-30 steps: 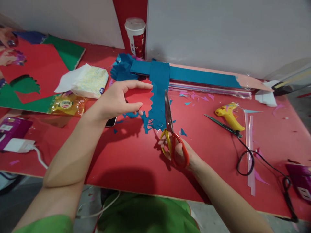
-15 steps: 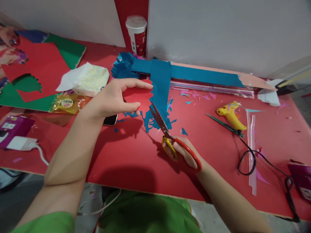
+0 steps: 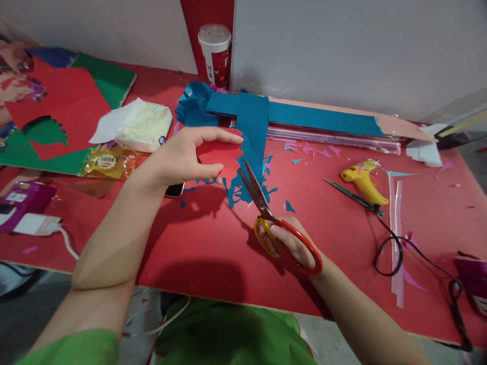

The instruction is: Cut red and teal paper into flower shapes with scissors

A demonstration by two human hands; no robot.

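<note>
My left hand (image 3: 190,154) grips a piece of red paper (image 3: 224,154) between thumb and fingers, its right edge cut in small scallops. In my right hand (image 3: 291,241) is a pair of scissors (image 3: 261,200) with one red and one yellow handle loop. Their blades are parted, the tips close to the paper's scalloped edge. Behind the red paper lies a strip of blue paper (image 3: 253,119) with a shredded lower end. Blue scraps (image 3: 239,192) are scattered below it. A phone (image 3: 175,190) is partly hidden beneath my left hand.
A yellow glue gun (image 3: 365,182) with a looping black cord and a green-handled tool (image 3: 352,195) lie at right. At left are red sheet paper (image 3: 72,91), a tissue pack (image 3: 144,124) and a white charger (image 3: 36,224). A lidded cup (image 3: 215,56) stands at the back.
The scissor blades have spread wider as my right hand's fingers opened the handles. The red paper remains in my left hand, and the view has shifted slightly.
</note>
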